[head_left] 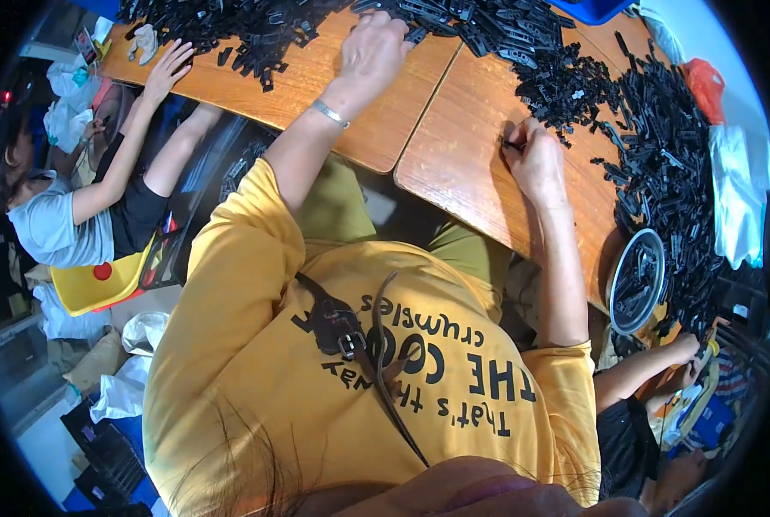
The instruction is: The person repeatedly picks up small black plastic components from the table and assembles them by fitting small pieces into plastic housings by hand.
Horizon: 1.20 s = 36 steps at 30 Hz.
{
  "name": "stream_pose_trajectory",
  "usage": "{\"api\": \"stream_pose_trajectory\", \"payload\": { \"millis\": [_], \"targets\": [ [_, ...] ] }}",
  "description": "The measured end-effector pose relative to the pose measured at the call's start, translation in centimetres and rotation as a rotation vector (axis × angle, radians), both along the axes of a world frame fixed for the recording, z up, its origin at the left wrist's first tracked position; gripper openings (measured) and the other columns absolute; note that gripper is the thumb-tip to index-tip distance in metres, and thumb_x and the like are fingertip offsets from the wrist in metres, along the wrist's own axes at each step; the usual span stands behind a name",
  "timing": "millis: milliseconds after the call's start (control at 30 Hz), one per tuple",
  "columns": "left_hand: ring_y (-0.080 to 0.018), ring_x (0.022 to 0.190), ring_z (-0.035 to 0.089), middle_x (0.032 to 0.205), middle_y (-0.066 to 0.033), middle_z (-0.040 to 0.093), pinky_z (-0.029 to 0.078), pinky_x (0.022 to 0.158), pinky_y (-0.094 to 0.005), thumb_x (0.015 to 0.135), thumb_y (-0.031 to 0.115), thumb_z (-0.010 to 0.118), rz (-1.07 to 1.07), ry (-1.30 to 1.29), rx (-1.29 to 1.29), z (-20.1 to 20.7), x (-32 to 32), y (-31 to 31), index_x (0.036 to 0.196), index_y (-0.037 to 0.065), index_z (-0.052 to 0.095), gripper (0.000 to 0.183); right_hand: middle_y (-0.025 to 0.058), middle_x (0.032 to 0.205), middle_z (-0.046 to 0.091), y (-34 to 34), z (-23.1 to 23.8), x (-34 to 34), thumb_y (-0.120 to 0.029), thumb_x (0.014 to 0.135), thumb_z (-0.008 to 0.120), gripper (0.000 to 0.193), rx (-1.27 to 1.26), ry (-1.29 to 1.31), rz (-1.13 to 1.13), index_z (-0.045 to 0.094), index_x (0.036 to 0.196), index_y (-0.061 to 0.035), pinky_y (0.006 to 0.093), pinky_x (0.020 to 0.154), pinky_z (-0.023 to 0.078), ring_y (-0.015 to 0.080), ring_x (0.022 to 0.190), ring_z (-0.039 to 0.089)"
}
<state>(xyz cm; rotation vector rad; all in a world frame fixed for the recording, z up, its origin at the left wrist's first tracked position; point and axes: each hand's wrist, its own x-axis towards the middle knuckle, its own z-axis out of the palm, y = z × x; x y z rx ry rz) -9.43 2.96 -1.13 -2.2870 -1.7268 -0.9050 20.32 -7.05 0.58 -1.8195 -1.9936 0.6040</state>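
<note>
Small black plastic parts (497,26) lie heaped along the far side of the wooden table. At the edge of this heap is my left hand (374,53), a metal bracelet (330,114) on its wrist. Its fingers are bent and closed among the parts; what they grip is hidden. My right hand (538,162) rests low over the tabletop (454,146), nearer to me. Its thumb and fingertips pinch a small black plastic part (512,146). Just beyond it spreads a pile of smaller black pieces (566,90).
A clear round tub (636,283) holding black parts stands at the table's right edge, beside a long heap of black parts (660,164). At left, a co-worker's hand (169,73) lies on the table. Another person's arm (648,372) shows at lower right. A red bag (704,89) sits far right.
</note>
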Motion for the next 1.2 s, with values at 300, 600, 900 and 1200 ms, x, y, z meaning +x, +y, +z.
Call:
{"api": "stream_pose_trajectory", "payload": {
  "millis": [300,600,900,1200],
  "targets": [
    [-0.0344,0.101,0.066,0.099,-0.0140,0.068,0.055,0.085,-0.0453,0.085,0.019,0.079,-0.018,-0.032,0.040,0.0,1.6,0.0,0.097,0.006,0.074,0.019,0.0182,0.088,0.073,-0.8,0.7,-3.1,-0.007,0.074,0.089,0.031,-0.071,0.075,0.076,0.058,0.080,-0.0030,0.0430,0.070,0.055,0.0364,0.081,0.071],
    [-0.0367,0.093,0.068,0.095,-0.0157,0.068,0.055,0.082,-0.0468,0.084,0.018,0.080,-0.023,-0.010,-0.054,0.2,2.3,-0.1,0.090,0.004,0.071,0.017,0.0128,0.074,0.068,-1.6,0.9,-4.0,-0.017,0.078,0.089,0.031,-0.028,0.183,0.094,0.061,0.080,-0.0038,0.0403,0.063,0.052,0.0299,0.066,0.066],
    [-0.0277,0.084,0.071,0.097,-0.0118,0.071,0.056,0.072,-0.0379,0.091,0.018,0.076,-0.069,-0.357,-0.238,0.5,1.8,-2.0,0.094,0.003,0.068,0.017,0.0088,0.071,0.063,-1.4,1.4,-4.7,-0.011,0.085,0.083,0.020,0.169,0.423,0.062,0.066,0.087,-0.0024,0.0330,0.061,0.051,0.0181,0.063,0.061],
    [-0.0165,0.098,0.073,0.112,-0.0081,0.072,0.060,0.076,-0.0243,0.105,0.016,0.062,-0.646,-1.708,-1.092,2.0,2.2,-4.5,0.134,0.001,0.059,0.033,0.0107,0.083,0.064,-0.2,3.3,-6.5,0.000,0.084,0.080,0.014,0.525,0.541,0.103,0.067,0.091,-0.0009,0.0310,0.062,0.053,0.0200,0.070,0.066]
  ]
}}
